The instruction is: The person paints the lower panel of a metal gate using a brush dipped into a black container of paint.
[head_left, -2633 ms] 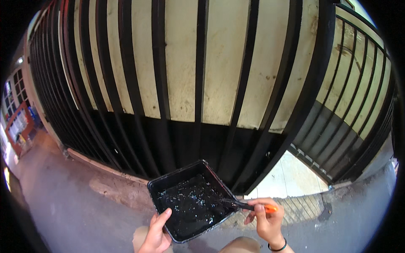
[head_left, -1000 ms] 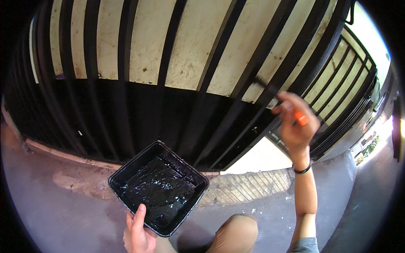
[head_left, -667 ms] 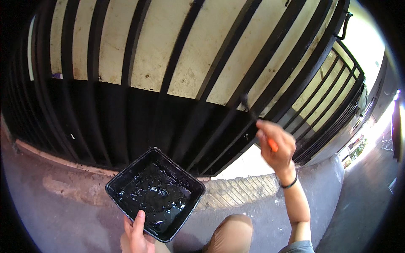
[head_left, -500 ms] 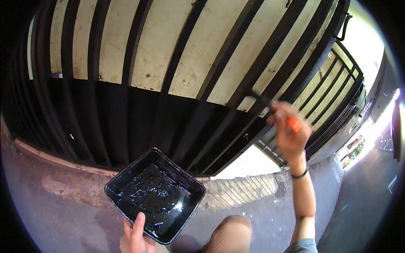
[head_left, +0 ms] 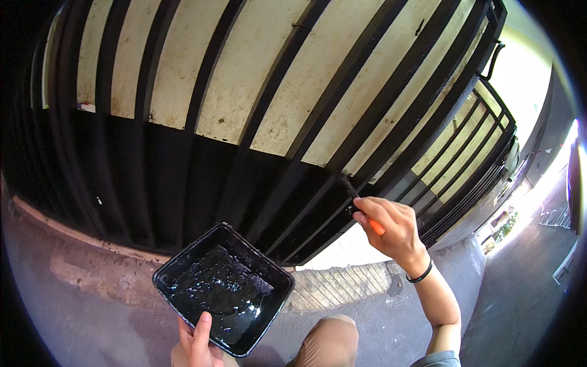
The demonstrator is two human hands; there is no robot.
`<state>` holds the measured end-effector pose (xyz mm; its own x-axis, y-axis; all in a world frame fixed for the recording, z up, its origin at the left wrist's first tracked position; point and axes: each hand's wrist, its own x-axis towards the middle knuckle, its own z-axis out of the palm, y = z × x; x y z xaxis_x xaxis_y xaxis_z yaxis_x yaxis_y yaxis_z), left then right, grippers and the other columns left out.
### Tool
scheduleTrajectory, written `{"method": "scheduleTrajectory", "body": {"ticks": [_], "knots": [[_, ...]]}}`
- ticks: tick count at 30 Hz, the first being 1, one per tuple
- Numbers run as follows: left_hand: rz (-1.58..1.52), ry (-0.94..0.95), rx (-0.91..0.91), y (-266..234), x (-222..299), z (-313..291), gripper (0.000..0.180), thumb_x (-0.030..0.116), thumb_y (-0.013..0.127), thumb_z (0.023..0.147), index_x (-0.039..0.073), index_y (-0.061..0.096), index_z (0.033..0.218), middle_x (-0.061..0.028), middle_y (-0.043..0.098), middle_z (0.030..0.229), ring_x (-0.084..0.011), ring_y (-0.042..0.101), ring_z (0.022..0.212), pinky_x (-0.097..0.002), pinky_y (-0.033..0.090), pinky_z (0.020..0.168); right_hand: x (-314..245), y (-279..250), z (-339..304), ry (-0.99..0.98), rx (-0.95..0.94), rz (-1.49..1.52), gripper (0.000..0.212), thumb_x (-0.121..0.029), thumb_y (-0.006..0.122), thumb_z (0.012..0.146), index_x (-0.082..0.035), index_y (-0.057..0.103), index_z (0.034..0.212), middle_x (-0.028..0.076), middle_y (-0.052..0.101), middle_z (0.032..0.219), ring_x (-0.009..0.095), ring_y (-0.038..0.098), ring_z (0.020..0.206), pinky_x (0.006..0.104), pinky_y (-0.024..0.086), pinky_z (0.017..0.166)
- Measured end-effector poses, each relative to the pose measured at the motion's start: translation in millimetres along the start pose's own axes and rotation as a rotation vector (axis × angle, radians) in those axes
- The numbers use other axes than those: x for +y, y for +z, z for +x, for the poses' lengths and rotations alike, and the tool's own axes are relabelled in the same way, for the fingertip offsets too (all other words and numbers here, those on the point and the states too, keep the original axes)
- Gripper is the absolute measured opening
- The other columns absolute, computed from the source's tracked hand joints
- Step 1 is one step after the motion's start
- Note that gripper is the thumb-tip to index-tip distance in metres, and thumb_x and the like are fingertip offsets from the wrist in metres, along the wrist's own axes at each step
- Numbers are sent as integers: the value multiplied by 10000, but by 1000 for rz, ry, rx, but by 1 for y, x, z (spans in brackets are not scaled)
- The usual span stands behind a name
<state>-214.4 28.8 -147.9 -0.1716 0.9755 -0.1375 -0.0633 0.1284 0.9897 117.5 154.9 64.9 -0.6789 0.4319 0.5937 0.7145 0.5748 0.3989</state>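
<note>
My left hand (head_left: 202, 344) grips the near edge of a square black tray (head_left: 160, 279), thumb over its rim. Wet, glossy black paint (head_left: 226, 287) coats the tray's bottom. Closed around a paintbrush (head_left: 376, 227) with an orange handle is my right hand (head_left: 394, 229), which wears a dark wristband. The brush's dark tip lies against or very close to a bar of the black metal gate (head_left: 269, 92), near the top of its solid black lower panel (head_left: 159, 183). Whether the bristles touch the bar I cannot tell for sure.
Pale stained sheeting (head_left: 238, 79) shows between the bars. A second barred gate section (head_left: 471, 159) stands to the right. Beneath the gate runs a concrete sill with a grooved ramp (head_left: 342, 287). My knee (head_left: 330, 342) is below, over grey pavement (head_left: 79, 312).
My right hand has moved down and to the left with the paintbrush, along the bars. The tray stays almost where it was in my left hand. The view has shifted slightly.
</note>
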Motion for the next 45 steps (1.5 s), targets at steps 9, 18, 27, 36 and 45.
{"method": "scheduleTrajectory", "body": {"ticks": [9,18,27,36,45], "knots": [[470,401,18,-7,-47,9,577,79,749,937,139,576,1485,-225,622,1419,-419,624,1273,-441,503,1077,66,-60,49,238,546,14,191,9,650,1021,-23,738,1188,109,774,1087,134,756,777,235,576,644],[215,259,-26,-10,-40,8,673,85,782,881,187,565,1510,-253,610,1417,-480,614,1264,-494,512,1045,12,-31,2,268,256,112,221,77,653,964,24,730,1165,149,763,1003,184,756,751,291,599,682],[83,251,-62,-4,-44,8,729,53,801,866,194,541,1533,-248,583,1458,-453,602,1298,-478,496,1080,81,-65,65,163,448,-78,304,79,687,947,-7,719,1237,132,762,1167,193,768,927,292,638,720],[60,299,-54,1,-46,10,765,-14,780,855,205,531,1543,-244,588,1445,-438,600,1304,-461,487,1106,-20,-16,21,128,-80,148,181,-129,766,947,-37,704,1091,143,735,886,295,753,743,371,606,621],[501,550,73,-13,-84,13,695,111,783,921,185,509,1555,-197,616,1433,-362,641,1264,-433,521,1050,27,-68,91,228,422,-102,149,-49,737,970,-18,749,1115,151,770,932,211,749,701,281,578,634]]}}
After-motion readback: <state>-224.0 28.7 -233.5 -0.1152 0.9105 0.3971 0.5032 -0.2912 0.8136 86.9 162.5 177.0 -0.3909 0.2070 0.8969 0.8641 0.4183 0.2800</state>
